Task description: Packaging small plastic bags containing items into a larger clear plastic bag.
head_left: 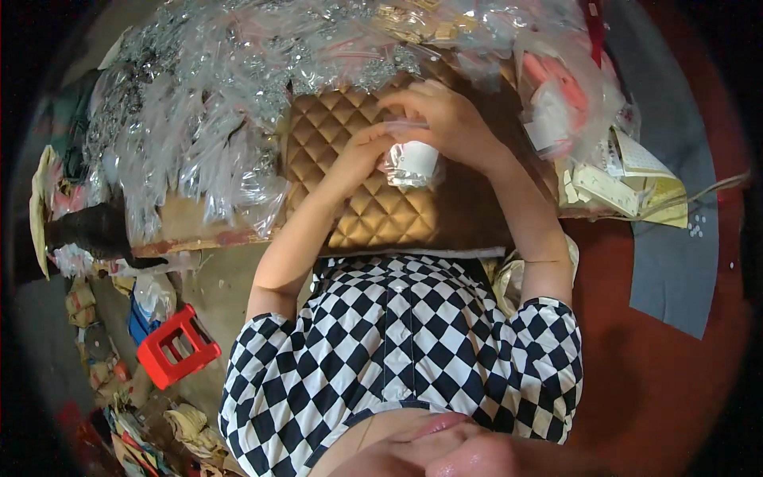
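Observation:
A small clear zip bag [411, 176] with a white label or card showing through it is between my hands, over the quilted brown mat [381, 219]. My left hand [367, 151] pinches its left side near the top edge. Across the upper edge reaches my right hand [445, 123], its fingers bent and closed at the bag's zip strip. The fingertips of the right hand are partly hidden behind its own knuckles. Some silvery content seems to lie in the bag's lower part, too small to name.
Clear bags of small metal parts [207, 87] are heaped at the left and back. Bags with gold-coloured pieces [429, 24] lie at the far edge. On the right are a bag with pink contents [560, 87] and papers [636, 179]. A red plastic stool [179, 347] stands lower left.

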`<move>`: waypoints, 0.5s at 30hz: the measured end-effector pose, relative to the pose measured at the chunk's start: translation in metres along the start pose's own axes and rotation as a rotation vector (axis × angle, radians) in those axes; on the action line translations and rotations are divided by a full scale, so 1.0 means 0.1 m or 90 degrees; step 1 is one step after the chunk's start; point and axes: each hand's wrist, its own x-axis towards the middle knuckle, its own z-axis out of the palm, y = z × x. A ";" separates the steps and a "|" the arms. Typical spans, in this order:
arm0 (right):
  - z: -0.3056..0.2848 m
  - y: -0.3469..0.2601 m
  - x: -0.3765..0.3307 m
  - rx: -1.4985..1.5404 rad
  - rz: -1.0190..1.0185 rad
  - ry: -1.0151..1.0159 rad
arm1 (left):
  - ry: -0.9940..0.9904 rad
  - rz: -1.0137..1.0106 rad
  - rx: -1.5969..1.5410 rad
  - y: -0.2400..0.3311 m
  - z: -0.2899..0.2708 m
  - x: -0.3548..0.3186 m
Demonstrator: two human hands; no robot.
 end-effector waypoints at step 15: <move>0.55 -0.21 -0.47 -0.253 -0.016 -0.082 | 0.066 -0.119 -0.180 -0.20 -0.19 -0.02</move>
